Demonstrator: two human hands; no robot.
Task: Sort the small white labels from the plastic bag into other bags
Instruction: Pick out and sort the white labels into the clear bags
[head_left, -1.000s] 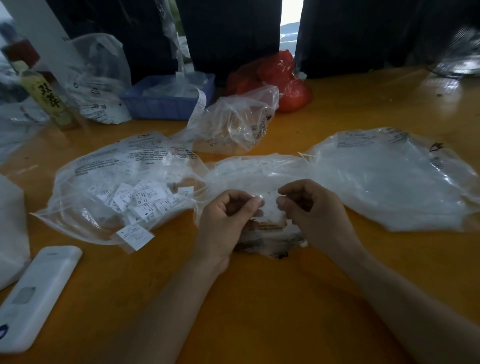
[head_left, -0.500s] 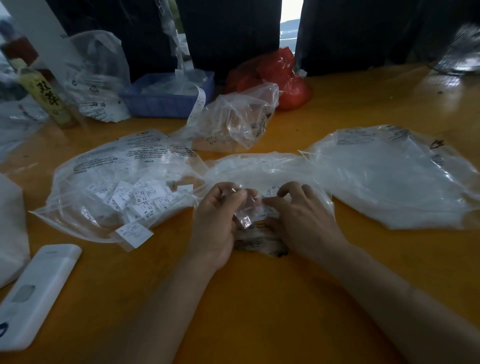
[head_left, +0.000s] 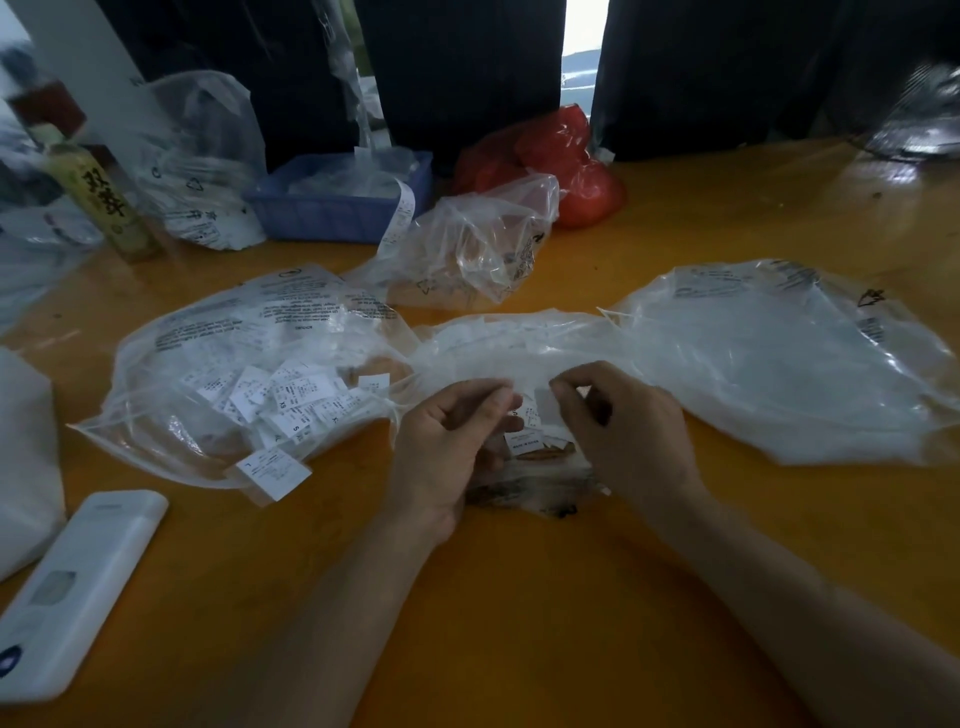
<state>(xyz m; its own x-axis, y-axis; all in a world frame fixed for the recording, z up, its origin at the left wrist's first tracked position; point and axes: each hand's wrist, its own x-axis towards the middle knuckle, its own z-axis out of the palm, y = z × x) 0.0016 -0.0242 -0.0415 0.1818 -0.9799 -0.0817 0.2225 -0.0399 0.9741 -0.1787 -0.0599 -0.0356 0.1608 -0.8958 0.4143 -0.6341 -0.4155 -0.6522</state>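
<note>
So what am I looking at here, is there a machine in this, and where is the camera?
There is no machine: a person works with two bare hands, and the one camera sits on their head, looking forward and down. The left hand and the right hand pinch at a crumpled clear plastic bag lying in the middle of the orange wooden table, with small white printed labels showing between their fingertips. To the left lies a clear printed bag holding many white labels, and one loose label sits at its near edge. To the right lies a large, flat clear bag. Further back are a blue plastic basket, a red plastic bag and a bottle with a yellow label. A white remote-like device rests near left.
</note>
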